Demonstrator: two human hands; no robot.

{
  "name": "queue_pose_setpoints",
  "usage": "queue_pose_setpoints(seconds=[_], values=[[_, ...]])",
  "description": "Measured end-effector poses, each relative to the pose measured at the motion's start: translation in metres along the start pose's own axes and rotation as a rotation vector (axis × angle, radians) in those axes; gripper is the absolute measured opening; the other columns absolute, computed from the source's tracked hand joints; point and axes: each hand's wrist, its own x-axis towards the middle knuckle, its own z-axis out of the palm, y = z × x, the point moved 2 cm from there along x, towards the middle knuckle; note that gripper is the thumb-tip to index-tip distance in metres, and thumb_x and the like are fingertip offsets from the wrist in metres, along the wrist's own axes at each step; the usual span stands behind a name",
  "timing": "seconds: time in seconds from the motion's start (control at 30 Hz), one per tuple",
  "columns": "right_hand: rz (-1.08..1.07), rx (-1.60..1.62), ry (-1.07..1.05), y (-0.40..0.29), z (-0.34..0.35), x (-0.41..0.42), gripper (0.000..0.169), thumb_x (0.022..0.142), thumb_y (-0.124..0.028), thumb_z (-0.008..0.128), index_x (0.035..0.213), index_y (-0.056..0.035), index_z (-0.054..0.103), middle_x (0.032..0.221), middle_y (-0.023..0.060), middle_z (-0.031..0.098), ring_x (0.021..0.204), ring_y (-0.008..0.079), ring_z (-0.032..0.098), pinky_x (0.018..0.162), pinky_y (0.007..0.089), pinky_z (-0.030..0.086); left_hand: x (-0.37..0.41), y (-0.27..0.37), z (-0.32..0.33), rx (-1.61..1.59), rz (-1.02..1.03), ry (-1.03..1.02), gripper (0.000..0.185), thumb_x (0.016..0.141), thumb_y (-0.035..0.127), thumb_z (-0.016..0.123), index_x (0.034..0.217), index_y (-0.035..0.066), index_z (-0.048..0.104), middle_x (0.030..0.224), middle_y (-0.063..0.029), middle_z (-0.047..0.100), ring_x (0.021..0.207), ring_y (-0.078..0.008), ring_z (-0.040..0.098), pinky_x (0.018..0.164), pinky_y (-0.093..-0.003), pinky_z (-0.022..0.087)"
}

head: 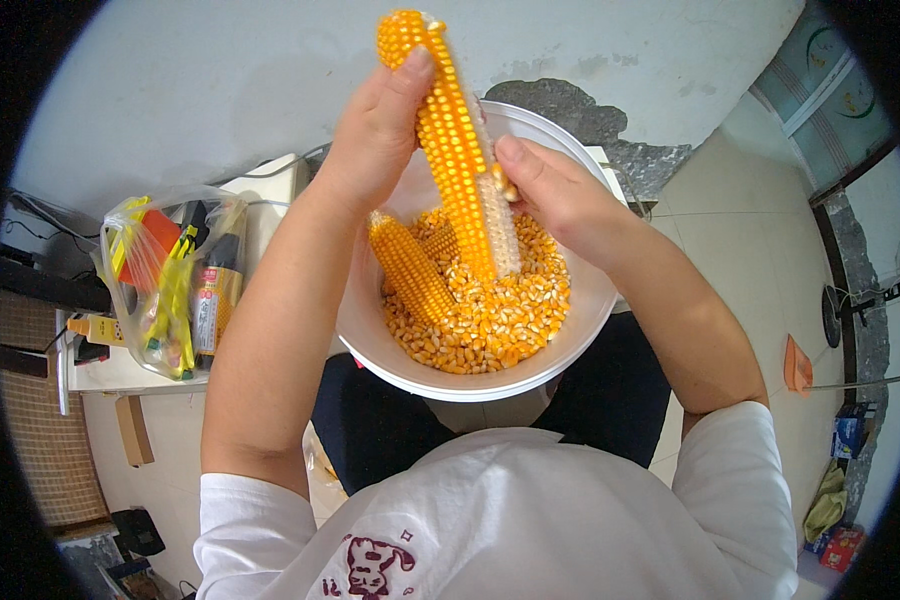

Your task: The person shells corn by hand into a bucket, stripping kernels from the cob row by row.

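Note:
My left hand (386, 127) grips a dried corn cob (454, 150) near its upper end, holding it tilted over a white plastic bucket (600, 322). Yellow kernels still cover most of the cob, while a bare strip runs along its right side. Against that strip rests my right hand (555, 184), with a few loosened kernels at its fingertips; its other fingers are partly hidden. Loose corn kernels (487, 330) cover the bucket's bottom. A second corn cob (411, 270) leans among them on the left, and part of another cob (441, 244) shows behind it.
On a white table (172, 388) at the left stands a clear plastic bag (157, 300) with a dark bottle inside. A cable (270, 171) runs along the wall behind. Right, an orange dustpan (798, 364) is on the tiled floor. The bucket sits between my knees.

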Motion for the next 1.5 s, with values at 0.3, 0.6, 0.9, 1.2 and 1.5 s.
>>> queue_pose_setpoints(seconds=[0.3,0.6,0.9,1.2,1.5], values=[[-0.117,-0.126,-0.006,0.009,-0.002,0.002,0.035,0.092,-0.034,0.043,0.098,-0.0010,0.055,0.081,0.0058,0.058,0.072,0.0124,0.055,0.065,0.0266,0.046,-0.002,0.000,0.004,0.030,-0.043,-0.107,0.049,0.091,0.047,0.035,0.102,0.002,0.050,0.091,-0.0147,0.059,0.083,-0.0211,0.059,0.078,-0.0325,0.048],[-0.131,-0.001,0.113,0.016,0.001,0.008,0.041,0.091,-0.038,0.044,0.095,0.0016,0.054,0.079,0.0075,0.058,0.071,0.0141,0.055,0.064,0.0295,0.045,-0.003,-0.002,0.005,0.105,-0.028,0.029,0.043,0.088,0.045,0.048,0.099,0.003,0.052,0.077,-0.0049,0.058,0.068,-0.0120,0.056,0.066,-0.0254,0.046],[-0.181,-0.208,0.125,0.016,-0.008,0.006,0.043,0.091,-0.041,0.042,0.094,0.0010,0.053,0.076,0.0093,0.057,0.068,0.0151,0.054,0.061,0.0290,0.044,-0.006,0.003,0.011,0.013,-0.064,0.061,0.046,0.087,0.046,0.050,0.102,0.003,0.052,0.081,-0.0024,0.056,0.072,-0.0087,0.053,0.064,-0.0236,0.044],[-0.133,-0.007,0.124,0.022,-0.006,0.012,0.048,0.092,-0.044,0.040,0.094,0.0024,0.054,0.077,0.0086,0.058,0.069,0.0145,0.055,0.062,0.0284,0.044,-0.008,0.005,0.010,0.162,-0.053,-0.108,0.043,0.086,0.043,0.052,0.102,0.004,0.051,0.079,-0.0028,0.056,0.065,-0.0094,0.053,0.056,-0.0223,0.044],[-0.219,-0.176,0.146,0.024,-0.009,0.011,0.049,0.092,-0.043,0.039,0.093,0.0026,0.055,0.077,0.0103,0.058,0.071,0.0171,0.056,0.064,0.0304,0.044,-0.007,0.003,0.008,0.129,-0.067,-0.105,0.043,0.084,0.044,0.055,0.100,0.005,0.051,0.073,-0.0033,0.056,0.058,-0.0094,0.052,0.051,-0.0207,0.042]])
